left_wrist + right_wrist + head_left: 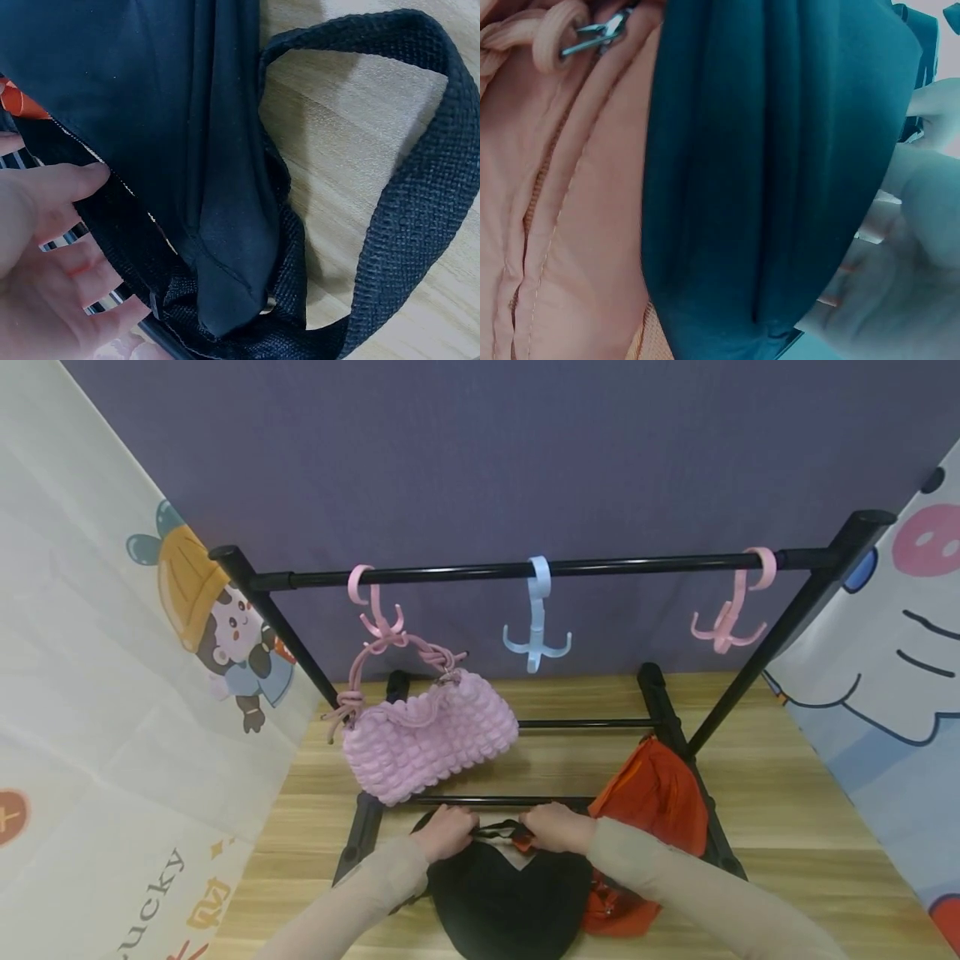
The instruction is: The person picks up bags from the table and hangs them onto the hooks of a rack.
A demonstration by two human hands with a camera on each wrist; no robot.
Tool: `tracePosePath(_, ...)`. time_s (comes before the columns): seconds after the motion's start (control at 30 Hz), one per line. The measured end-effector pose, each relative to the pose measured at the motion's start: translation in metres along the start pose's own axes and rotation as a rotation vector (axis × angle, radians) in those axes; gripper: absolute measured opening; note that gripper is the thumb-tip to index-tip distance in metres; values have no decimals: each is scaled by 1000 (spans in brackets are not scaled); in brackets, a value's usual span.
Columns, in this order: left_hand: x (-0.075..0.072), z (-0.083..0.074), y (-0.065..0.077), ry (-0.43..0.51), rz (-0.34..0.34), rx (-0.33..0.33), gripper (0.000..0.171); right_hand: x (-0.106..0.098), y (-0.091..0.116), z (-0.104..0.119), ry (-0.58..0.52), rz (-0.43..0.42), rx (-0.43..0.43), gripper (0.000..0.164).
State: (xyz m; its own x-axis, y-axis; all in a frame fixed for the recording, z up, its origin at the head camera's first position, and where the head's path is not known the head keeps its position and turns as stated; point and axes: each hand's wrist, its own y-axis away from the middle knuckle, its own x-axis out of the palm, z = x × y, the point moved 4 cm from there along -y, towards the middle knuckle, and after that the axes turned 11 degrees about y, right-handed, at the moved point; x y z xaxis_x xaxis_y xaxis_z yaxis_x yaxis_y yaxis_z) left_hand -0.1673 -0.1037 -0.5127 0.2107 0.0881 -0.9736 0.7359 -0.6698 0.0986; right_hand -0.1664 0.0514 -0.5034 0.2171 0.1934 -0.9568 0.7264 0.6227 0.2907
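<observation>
A black fabric bag (510, 902) lies low at the front of the rack. My left hand (448, 832) grips its top edge on the left, thumb on the near side in the left wrist view. On the other side of the opening, my right hand (557, 827) grips the same edge. A loop of black webbing strap (409, 225) spreads over the wood surface. Right beside the black bag is an orange bag (656, 793), partly hidden by my right sleeve; its zip (536, 187) shows in the right wrist view.
A black rack's top bar (450, 573) carries a blue hook (536, 618) and two pink ones. From the left pink hook (382, 625) hangs a pink puffy handbag (435, 735); the right pink hook (725, 627) is bare. Lower crossbars (585, 724) run near the wooden surface.
</observation>
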Motion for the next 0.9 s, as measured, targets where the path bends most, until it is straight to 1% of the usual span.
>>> tracePosePath(0.1, 0, 2, -1, 8, -20, 5, 5, 3, -2, 0, -29, 32, 7, 17)
tracePosePath(0.23, -1, 6, -3, 60, -52, -8, 4, 3, -2, 0, -55, 53, 19, 23)
tracePosePath(0.3, -3, 8, -4, 92, -54, -21, 4, 3, -2, -1, -71, 53, 26, 23)
tracePosePath(0.37, -5, 9, -6, 123, -40, -39, 8, 2, -2, -2, -86, 45, 30, 21)
tracePosePath(0.5, -13, 10, -6, 171, -40, -47, 15, 1, -3, -3, -125, 33, 36, 19)
tracePosePath(0.67, -25, 8, -5, 227, -78, -26, 6, -3, -3, -6, -174, 20, 50, 24)
tracePosePath(0.73, -29, 9, -5, 250, -77, -29, 2, -5, -3, -7, -182, 16, 53, 26)
tracePosePath(0.8, -33, 9, -5, 277, -72, -38, 1, -7, -3, -8, -192, 6, 53, 29)
tracePosePath(0.9, -39, 10, -4, 318, -81, -39, 6, -11, -2, -9, -204, -19, 48, 33)
